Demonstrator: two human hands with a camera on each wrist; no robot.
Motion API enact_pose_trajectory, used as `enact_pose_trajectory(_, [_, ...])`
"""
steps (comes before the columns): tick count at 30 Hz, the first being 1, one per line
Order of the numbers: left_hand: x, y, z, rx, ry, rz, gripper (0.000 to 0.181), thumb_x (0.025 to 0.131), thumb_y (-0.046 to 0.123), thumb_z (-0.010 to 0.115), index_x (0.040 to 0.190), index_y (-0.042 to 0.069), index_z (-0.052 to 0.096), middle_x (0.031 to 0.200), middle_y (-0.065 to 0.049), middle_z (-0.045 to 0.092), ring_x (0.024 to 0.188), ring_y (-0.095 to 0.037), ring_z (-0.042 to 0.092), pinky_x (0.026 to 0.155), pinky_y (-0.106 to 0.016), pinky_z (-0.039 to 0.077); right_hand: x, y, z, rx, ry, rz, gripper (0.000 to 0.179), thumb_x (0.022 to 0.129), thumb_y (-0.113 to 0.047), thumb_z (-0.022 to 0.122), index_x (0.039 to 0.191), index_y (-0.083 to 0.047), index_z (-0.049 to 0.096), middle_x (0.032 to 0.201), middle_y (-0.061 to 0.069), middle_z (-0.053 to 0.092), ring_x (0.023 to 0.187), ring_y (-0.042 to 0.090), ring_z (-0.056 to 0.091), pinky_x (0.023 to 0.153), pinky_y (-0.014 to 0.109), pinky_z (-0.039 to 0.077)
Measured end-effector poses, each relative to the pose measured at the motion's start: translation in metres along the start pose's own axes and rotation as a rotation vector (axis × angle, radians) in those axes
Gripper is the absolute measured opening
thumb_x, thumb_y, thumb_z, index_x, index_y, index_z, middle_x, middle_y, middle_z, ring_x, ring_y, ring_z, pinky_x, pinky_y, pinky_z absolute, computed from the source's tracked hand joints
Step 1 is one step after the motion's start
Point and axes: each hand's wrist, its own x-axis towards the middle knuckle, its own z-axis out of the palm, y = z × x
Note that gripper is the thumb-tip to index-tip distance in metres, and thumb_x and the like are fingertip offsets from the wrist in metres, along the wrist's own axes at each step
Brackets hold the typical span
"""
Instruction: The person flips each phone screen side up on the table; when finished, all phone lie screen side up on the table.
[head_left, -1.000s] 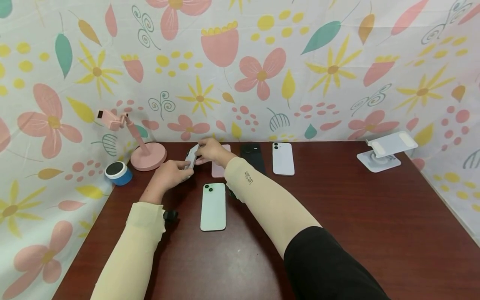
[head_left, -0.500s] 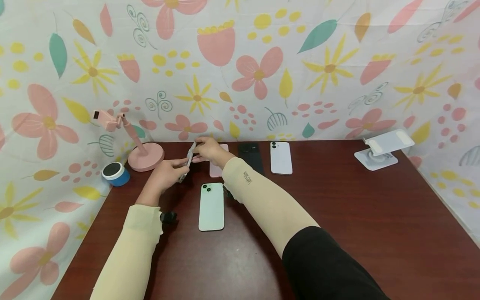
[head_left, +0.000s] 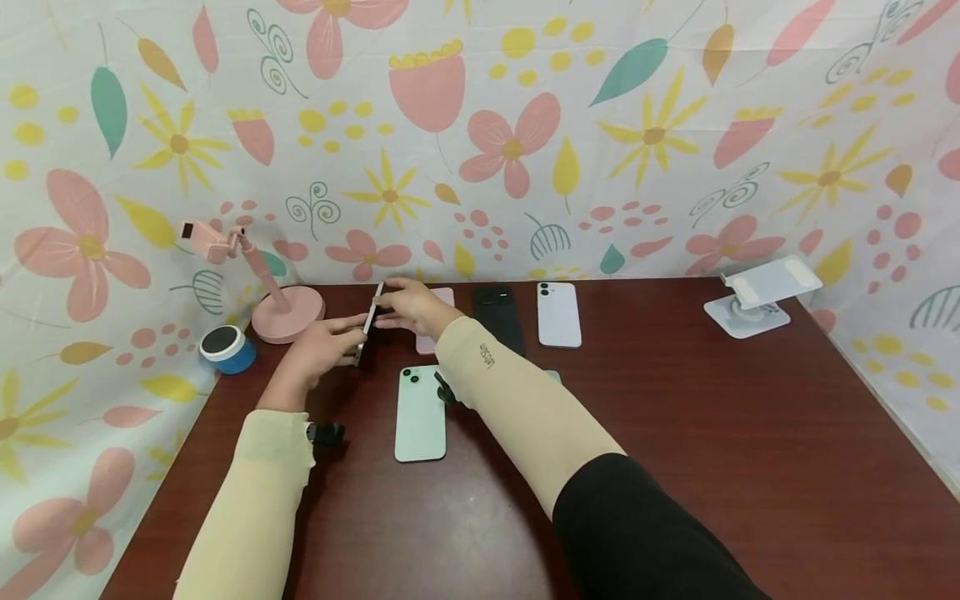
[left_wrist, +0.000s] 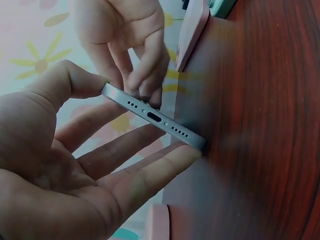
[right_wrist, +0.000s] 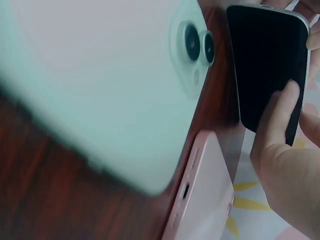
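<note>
Both hands hold a silver-edged smartphone (head_left: 370,315), tipped up on its long side at the back left of the table. Its bottom edge with the charging port (left_wrist: 154,117) faces the left wrist camera, and its dark screen (right_wrist: 267,60) shows in the right wrist view. My left hand (head_left: 318,348) grips the near end, thumb on one long edge and fingers at the other. At the far end my right hand (head_left: 411,307) pinches the phone, one finger lying across the screen. A mint-green phone (head_left: 420,417) lies back up in front of the hands.
Behind the right hand lies a pink phone (head_left: 425,343), then a black phone (head_left: 498,318) and a white phone (head_left: 558,317). A pink stand (head_left: 288,315) and a blue jar (head_left: 228,350) are at left, a white stand (head_left: 765,292) at right. The right sleeve mostly hides another green thing (head_left: 553,375).
The held phone has turned from showing its back at a slant to standing edge-on to the head camera. Both hands keep hold of it; the phones on the table stay put.
</note>
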Motion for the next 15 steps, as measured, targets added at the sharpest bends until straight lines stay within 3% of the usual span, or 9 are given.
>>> enact_pose_trajectory(6, [0.0004, -0.0076, -0.0051, -0.180, -0.045, -0.015, 0.058, 0.111, 0.028, 0.048, 0.167, 0.017, 0.038, 0.167, -0.027, 0.040, 0.150, -0.047, 0.050, 0.115, -0.048, 0.054, 0.0028, 0.0048, 0.0013, 0.038, -0.008, 0.056, 0.068, 0.110, -0.018, 0.061, 0.171, -0.022, 0.031, 0.164, 0.022, 0.046, 0.148, 0.040, 0.054, 0.116, 0.049, 0.053])
enact_pose_trajectory(15, [0.0001, -0.0066, -0.0057, -0.211, -0.042, -0.020, 0.059, 0.109, 0.025, 0.049, 0.166, 0.018, 0.039, 0.169, -0.025, 0.039, 0.152, -0.045, 0.049, 0.116, -0.050, 0.052, 0.0042, 0.0057, 0.0040, 0.049, -0.018, 0.050, 0.066, 0.111, -0.019, 0.059, 0.170, -0.020, 0.031, 0.168, 0.026, 0.040, 0.149, 0.042, 0.052, 0.117, 0.053, 0.051])
